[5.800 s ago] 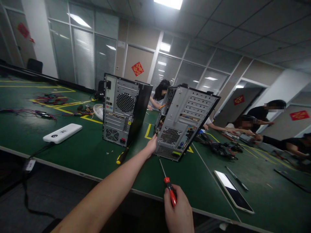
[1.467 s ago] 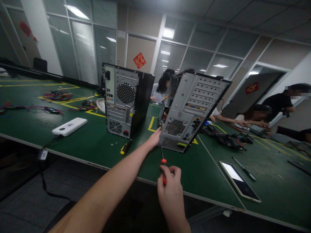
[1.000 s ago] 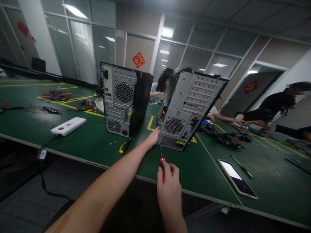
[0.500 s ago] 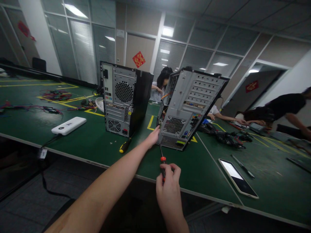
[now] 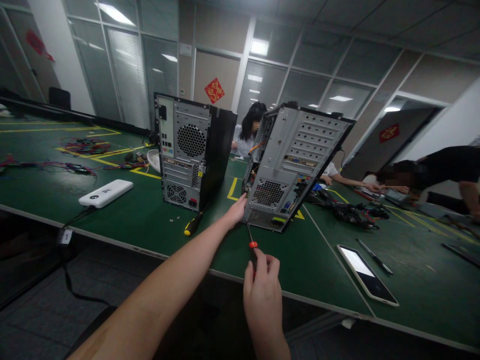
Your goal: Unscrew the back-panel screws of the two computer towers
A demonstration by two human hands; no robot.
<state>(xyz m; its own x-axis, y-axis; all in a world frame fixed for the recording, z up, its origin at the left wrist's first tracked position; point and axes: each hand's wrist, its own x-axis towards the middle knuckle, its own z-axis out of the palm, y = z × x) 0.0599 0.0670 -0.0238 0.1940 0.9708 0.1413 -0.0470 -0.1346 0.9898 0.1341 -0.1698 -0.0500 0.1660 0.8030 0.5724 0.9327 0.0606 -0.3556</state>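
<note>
1. On a long green table (image 5: 311, 270) marked with yellow tape lines (image 5: 232, 190), two computer cases stand, back panels facing the viewer.
2. The open computer case (image 5: 283, 150) is right of centre, slanting rightward in this view; some inner wires show at its left side.
3. The left hand (image 5: 237, 211) reaches out to this case's lower left edge and touches it; its fingertips are partly hidden, so I cannot tell how far they close.
4. The right hand (image 5: 264, 280), at the table's near edge, is wrapped around the handle of a red-and-black screwdriver (image 5: 253, 245). The thin shaft points up to the case's bottom edge; whether the tip touches is too small to tell.
5. The second computer case (image 5: 187, 165) stands to the left. Near its base lie a yellow-and-black screwdriver (image 5: 192, 226) and a few tiny metal pieces (image 5: 174, 219).
6. Farther left are a white power bank (image 5: 106, 193) with a dark cable, and tangled thin wires (image 5: 86, 147).
7. To the right lie a phone (image 5: 367, 275), a pen (image 5: 375, 257) beside it and a heap of black cables (image 5: 348, 212).
8. Beyond the table, a person (image 5: 245, 142) sits behind the cases, and others lean over the table's right side.
9. The dim room has glass partitions (image 5: 127, 75), ceiling lights and red diamond-shaped decorations (image 5: 214, 90).
</note>
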